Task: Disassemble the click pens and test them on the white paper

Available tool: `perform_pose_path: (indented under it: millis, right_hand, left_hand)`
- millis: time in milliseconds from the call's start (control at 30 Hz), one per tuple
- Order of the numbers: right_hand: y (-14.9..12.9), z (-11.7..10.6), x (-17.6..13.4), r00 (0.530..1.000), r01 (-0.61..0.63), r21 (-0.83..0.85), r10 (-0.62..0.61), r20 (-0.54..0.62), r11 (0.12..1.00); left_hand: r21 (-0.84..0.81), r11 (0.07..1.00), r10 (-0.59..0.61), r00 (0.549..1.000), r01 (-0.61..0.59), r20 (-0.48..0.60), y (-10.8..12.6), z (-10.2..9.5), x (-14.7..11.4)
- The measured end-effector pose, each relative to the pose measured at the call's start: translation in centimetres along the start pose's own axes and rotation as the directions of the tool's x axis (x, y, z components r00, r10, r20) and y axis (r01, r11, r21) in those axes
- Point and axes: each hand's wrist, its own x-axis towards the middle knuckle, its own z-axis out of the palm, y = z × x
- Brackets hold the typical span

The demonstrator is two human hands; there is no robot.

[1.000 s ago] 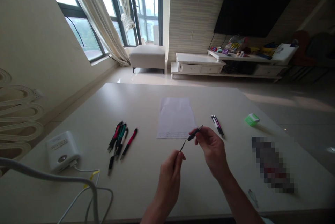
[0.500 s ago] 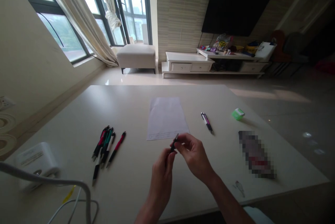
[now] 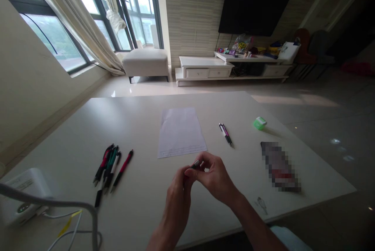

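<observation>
In front of the paper, my left hand and my right hand meet, fingers pinched together on a pen. Only a short dark piece with a silvery end shows between the fingertips; the rest is hidden. A white sheet of paper, with a printed strip along its near edge, lies just beyond my hands. To the left rests a bunch of pens in red, teal, white and black, with a red and black pen at its right. Two pens lie side by side right of the paper.
A small green box stands at the table's right, with a pixelated object nearer me. A small clear item lies by the front edge. At left are a white adapter and a thick grey cable.
The pen has tipped from steeply upright to lying flatter between my fingers, and my hands have drawn closer together. The whole view has shifted slightly.
</observation>
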Motion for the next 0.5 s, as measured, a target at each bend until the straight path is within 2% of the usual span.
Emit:
perform_pose_path:
  millis: [167,500]
  right_hand:
    - [-0.45,-0.08,-0.1,0.995,0.018,-0.029,-0.015,0.101,0.999]
    - [-0.2,0.48,0.01,0.996,-0.014,-0.06,0.019,0.083,0.998]
  left_hand:
    - [0.029,0.999,-0.029,0.999,0.03,-0.035,-0.11,-0.08,-0.1]
    - [0.114,0.993,-0.009,0.998,0.017,-0.07,-0.39,-0.7,-0.58]
